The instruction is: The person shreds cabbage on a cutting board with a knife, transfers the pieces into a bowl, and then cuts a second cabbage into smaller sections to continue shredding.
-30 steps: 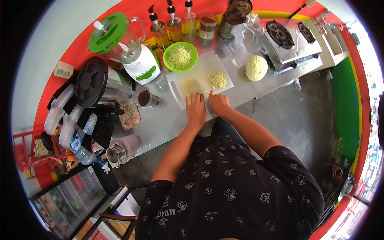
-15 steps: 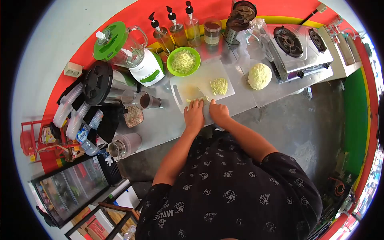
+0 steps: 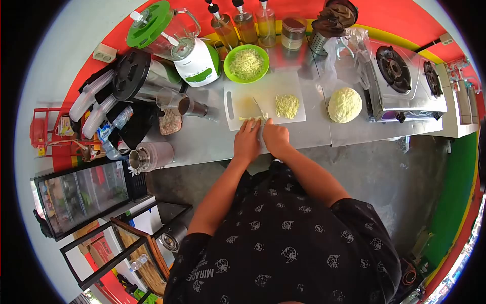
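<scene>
My left hand [image 3: 247, 138] presses down with bent fingers on cabbage pieces [image 3: 249, 119] at the front edge of a white cutting board [image 3: 281, 83]. Beside it, my right hand [image 3: 276, 138] is closed around a knife [image 3: 260, 107], whose blade points away over the board; the handle is hidden in the fist. A pile of shredded cabbage [image 3: 287, 106] lies on the right of the board. Behind the board stands a green bowl [image 3: 227, 67] holding more shreds. Right of the board sits a pale head of cabbage [image 3: 345, 105].
A blender [image 3: 198, 63] stands back left, with pump bottles [image 3: 244, 28] and a jar [image 3: 293, 34] along the wall. At right is a gas stove [image 3: 405, 101]. A metal-topped container [image 3: 149, 156] and plastic cups [image 3: 187, 106] are at left on the steel counter [image 3: 202, 139].
The view has shifted, so the counter items appear farther right and the nearby ones higher. Both hands stay at the board's front edge, with the knife blade a little more visible.
</scene>
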### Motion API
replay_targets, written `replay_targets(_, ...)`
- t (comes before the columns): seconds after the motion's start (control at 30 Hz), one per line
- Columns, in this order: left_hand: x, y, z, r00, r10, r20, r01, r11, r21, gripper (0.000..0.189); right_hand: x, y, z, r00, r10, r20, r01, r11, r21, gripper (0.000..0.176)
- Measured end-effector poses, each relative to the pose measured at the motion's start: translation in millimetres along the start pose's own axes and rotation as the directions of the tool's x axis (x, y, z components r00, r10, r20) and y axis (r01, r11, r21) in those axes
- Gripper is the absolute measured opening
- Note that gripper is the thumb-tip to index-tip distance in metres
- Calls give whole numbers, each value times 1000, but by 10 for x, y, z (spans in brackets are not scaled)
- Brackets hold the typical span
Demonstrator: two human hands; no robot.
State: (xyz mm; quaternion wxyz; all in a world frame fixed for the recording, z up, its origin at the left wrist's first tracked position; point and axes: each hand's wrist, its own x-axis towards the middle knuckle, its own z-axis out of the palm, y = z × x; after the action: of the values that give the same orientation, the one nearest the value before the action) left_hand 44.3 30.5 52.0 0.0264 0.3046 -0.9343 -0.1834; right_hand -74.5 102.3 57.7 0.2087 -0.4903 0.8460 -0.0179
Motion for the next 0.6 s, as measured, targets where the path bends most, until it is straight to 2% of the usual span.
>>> replay_targets(0.1,-19,24,-69,999,34,-8,-34,999,-12,75,66,60,-19,997,-3,-81,7,999,50,22)
replay_targets(0.17,5,14,-30,998,58,-18,-57,998,20,76,27,166,-21,998,53,-24,-51,995,81,19)
replay_targets(0.23,-6,36,-67,998,62,24,-64,992,107,76,-1,382,58,998,43,-48,-40,998,46,20)
replay_targets(0.27,-24,22,-116,996,49,77,-54,996,67,76,-54,473,65,995,92,-46,-91,995,39,20)
replay_targets(0.33,-48,25,-163,997,46,66,-51,995,81,78,-137,632,16,988,157,-9,-156,986,56,20)
replay_targets(0.47,-70,-54,-61,997,65,33,-68,994,87,80,-176,757,-23,986,136,-94,-123,984,129,22)
replay_targets(0.53,-25,10,-102,995,57,78,-62,996,67,79,-155,733,-101,990,138,-21,-128,955,267,29)
replay_targets(0.6,48,50,-99,995,71,71,-75,996,52,79,-207,684,-189,994,101,-45,-83,951,297,29)
